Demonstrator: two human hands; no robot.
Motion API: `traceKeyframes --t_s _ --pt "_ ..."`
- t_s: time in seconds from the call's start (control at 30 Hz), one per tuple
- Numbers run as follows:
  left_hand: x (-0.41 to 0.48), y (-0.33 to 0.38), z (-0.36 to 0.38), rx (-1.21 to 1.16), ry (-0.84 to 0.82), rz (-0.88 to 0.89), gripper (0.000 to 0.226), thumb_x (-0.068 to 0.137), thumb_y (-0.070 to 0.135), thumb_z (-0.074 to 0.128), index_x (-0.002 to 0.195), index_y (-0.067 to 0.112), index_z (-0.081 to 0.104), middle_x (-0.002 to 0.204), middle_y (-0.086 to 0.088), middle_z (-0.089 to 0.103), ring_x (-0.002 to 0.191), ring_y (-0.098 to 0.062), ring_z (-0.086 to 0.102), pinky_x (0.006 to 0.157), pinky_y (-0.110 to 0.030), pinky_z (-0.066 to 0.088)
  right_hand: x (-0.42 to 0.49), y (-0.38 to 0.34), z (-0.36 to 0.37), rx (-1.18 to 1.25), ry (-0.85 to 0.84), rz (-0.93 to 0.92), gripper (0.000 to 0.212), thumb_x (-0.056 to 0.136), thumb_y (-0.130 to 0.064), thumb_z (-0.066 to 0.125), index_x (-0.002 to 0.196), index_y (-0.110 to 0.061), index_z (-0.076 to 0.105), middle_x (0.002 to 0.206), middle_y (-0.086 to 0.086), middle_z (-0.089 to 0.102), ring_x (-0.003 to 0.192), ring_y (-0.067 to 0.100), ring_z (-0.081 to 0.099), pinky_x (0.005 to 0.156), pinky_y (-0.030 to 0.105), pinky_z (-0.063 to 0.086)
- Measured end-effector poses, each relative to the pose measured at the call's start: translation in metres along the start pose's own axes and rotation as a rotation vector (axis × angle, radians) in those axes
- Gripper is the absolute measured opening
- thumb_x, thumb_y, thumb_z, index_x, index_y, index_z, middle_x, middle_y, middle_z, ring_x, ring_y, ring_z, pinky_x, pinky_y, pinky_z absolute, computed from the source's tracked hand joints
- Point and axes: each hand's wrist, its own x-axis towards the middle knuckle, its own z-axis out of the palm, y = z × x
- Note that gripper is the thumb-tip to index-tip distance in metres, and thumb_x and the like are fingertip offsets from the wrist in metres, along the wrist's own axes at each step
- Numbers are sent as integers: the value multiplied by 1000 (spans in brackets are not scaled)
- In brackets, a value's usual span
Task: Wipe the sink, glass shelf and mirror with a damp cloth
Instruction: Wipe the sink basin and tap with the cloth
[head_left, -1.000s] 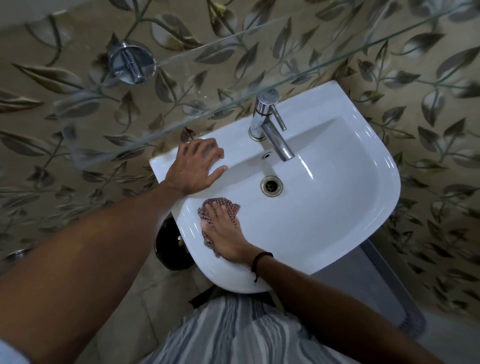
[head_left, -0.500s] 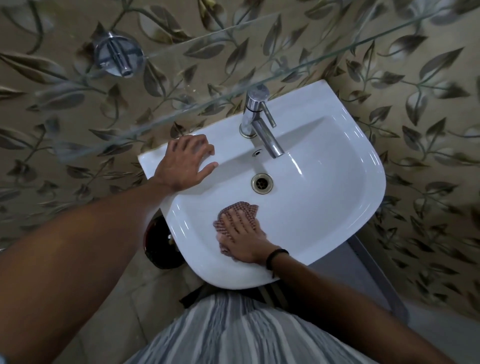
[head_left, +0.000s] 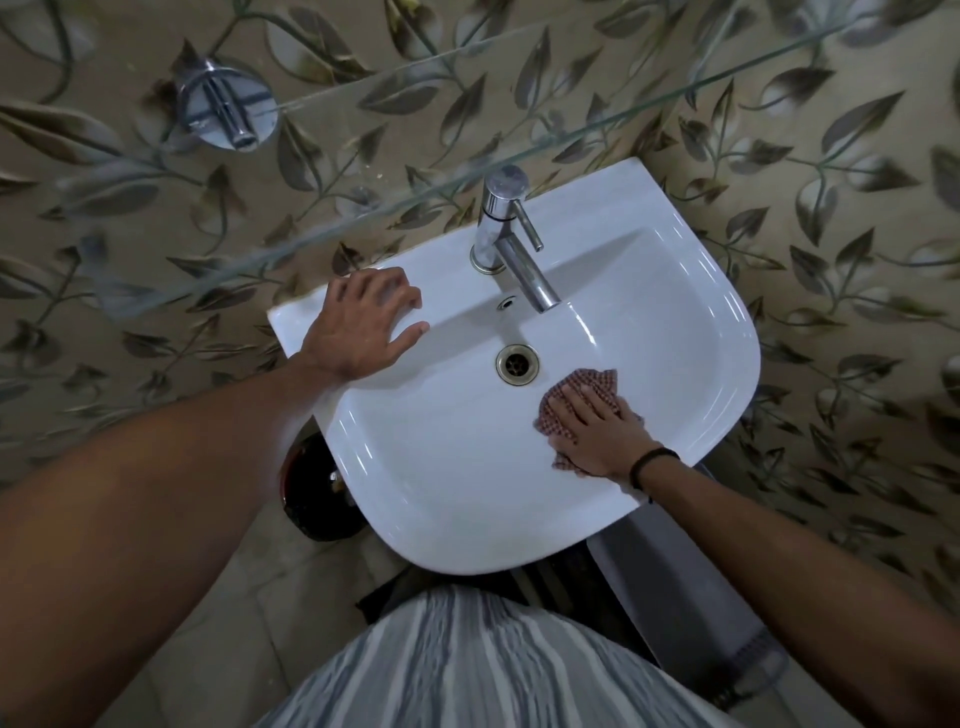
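Observation:
A white wall-mounted sink (head_left: 447, 488) fills the middle of the view, with a chrome tap (head_left: 511, 244) at its back and a drain (head_left: 517, 365) in the basin. My right hand (head_left: 597, 431) lies flat with straight fingers on a red-checked cloth (head_left: 592, 387), pressing it against the basin's right inner wall, right of the drain. My left hand (head_left: 363, 327) rests on the sink's back left rim, fingers bent over the edge. A glass shelf (head_left: 363, 156) runs across the wall above the sink. The mirror is out of view.
A chrome shelf bracket (head_left: 226, 106) sits on the leaf-patterned tiled wall at upper left. A dark round bin (head_left: 317, 493) stands on the floor under the sink's left side. A grey mat (head_left: 691, 587) lies on the floor at the right.
My right hand has slid the cloth from the basin's front left, across the front, to the right of the drain. My left hand has stayed on the rim.

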Motion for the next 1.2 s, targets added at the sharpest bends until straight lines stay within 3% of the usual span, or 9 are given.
traceKeyframes --t_s 0.1,0.33,0.5,0.67,0.8,0.87,0.97,1.07,1.2 --pt "0 0 0 9 -13 -6 33 98 56 49 117 29 53 133 6 47 122 -26 44 98 -44 33 35 -29 25 24 26 -11 77 89 -59 22 148 -16 48 158 19 35 144 44 34 101 72 37" --pt "2 -2 -2 18 -23 11 38 98 60 40 118 29 52 132 4 46 122 -27 43 97 -44 34 -3 -125 10 148 -19 -330 71 100 -60 8 160 -24 -2 162 -4 -22 150 21 -21 122 57 -5" --pt "1 -3 0 9 -3 -2 37 97 60 43 117 30 54 132 6 48 121 -25 44 96 -44 35 -32 -72 -4 -13 -235 -471 60 105 -55 23 160 -34 9 167 -12 -11 153 16 -14 122 51 -1" --pt "3 -2 1 20 4 7 35 98 58 47 116 30 54 130 7 50 119 -25 46 94 -43 36 -18 20 -15 -246 -97 -202 130 46 -88 -35 159 -37 3 167 -7 -12 155 23 -7 121 54 13" --pt "3 -3 1 41 11 17 37 98 59 42 117 29 55 130 6 49 118 -25 45 93 -43 36 18 58 -19 -158 216 4 74 95 -63 24 160 -28 16 169 3 5 155 28 5 119 53 18" --pt "3 -2 -1 28 1 12 38 98 59 41 116 29 54 130 6 49 119 -25 46 93 -43 37 28 49 -27 47 360 91 73 96 -43 58 158 -22 26 165 5 23 153 26 19 117 50 29" --pt "3 -2 -3 30 3 6 38 98 59 40 116 29 55 130 6 49 120 -25 46 94 -43 36 27 18 -50 743 580 231 36 101 -39 50 133 -26 59 125 1 68 112 21 67 85 38 57" --pt "4 -2 -4 28 -1 10 38 98 60 40 116 30 56 129 6 50 119 -24 47 95 -42 36 36 -4 -70 1306 812 409 34 107 -31 41 128 -15 61 107 3 65 97 22 62 82 25 42" --pt "3 0 -3 22 -2 5 38 97 59 39 115 30 56 128 7 50 119 -24 48 94 -41 35 59 -12 -86 2051 1041 413 30 106 -26 43 127 -10 57 115 5 63 103 21 61 92 36 51"
